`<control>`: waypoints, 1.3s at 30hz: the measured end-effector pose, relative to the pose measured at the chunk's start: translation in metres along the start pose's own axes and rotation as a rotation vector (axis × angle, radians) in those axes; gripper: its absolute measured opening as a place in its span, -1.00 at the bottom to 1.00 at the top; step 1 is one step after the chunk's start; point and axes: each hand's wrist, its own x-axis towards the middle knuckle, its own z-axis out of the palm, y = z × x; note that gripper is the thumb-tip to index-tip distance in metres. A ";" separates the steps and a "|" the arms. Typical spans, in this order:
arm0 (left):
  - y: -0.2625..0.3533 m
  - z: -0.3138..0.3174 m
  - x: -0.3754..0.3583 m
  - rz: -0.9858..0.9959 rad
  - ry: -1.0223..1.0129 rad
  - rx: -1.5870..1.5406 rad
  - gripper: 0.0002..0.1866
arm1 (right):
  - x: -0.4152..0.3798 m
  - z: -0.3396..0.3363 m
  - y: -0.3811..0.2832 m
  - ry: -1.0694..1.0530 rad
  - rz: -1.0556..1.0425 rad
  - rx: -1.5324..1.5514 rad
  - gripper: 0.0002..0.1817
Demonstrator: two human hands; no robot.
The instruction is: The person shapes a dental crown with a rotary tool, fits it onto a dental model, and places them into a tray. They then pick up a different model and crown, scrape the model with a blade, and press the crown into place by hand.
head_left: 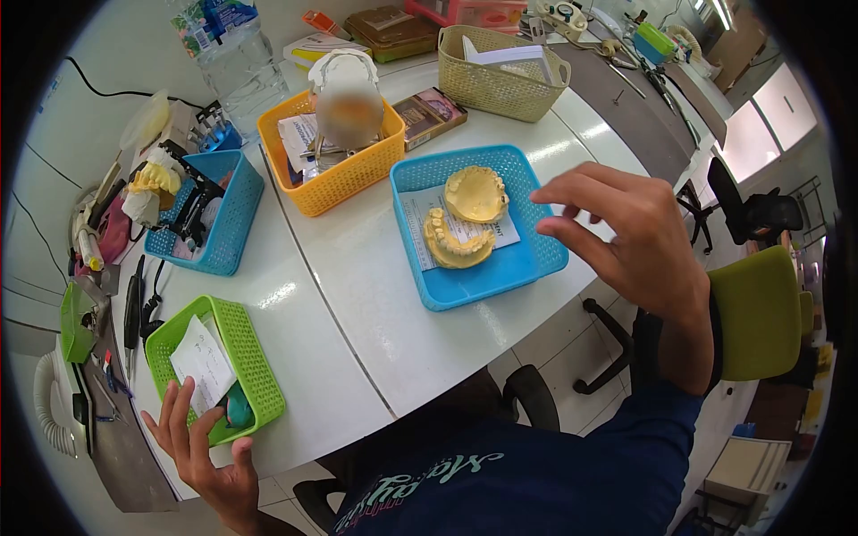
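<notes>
My left hand [210,464] is at the near corner of a green basket [255,362], its fingers apart beside the rim. In that basket lie a white paper [201,362] and a teal-green object [238,406]. My right hand [626,228] hangs in the air at the right rim of a blue basket [433,290], fingers spread and holding nothing. Inside the blue basket, one cream dental cast [476,195] sits behind a second, horseshoe-shaped cast [456,246]; a printed paper [414,210] lies under them.
An orange basket [335,183] with a white cast and packets stands behind, next to a dark box [429,116] and a beige basket [500,94]. Another blue basket [228,241] holds tools at the left. Green chair [760,313] at the right.
</notes>
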 end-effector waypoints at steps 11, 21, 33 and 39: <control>-0.016 0.009 -0.010 -0.039 0.121 -0.043 -0.17 | -0.059 0.024 -0.002 0.150 0.043 0.109 -0.61; -0.014 0.023 -0.019 -0.072 0.266 -0.035 -0.17 | -0.057 0.044 0.002 0.130 -0.048 0.132 -0.60; -0.014 0.026 -0.020 0.001 0.275 0.046 -0.27 | -0.047 0.036 0.002 0.209 -0.098 0.123 -0.60; -0.013 0.026 -0.017 0.018 0.262 0.052 -0.28 | -0.041 0.028 0.001 0.195 -0.144 0.067 -0.63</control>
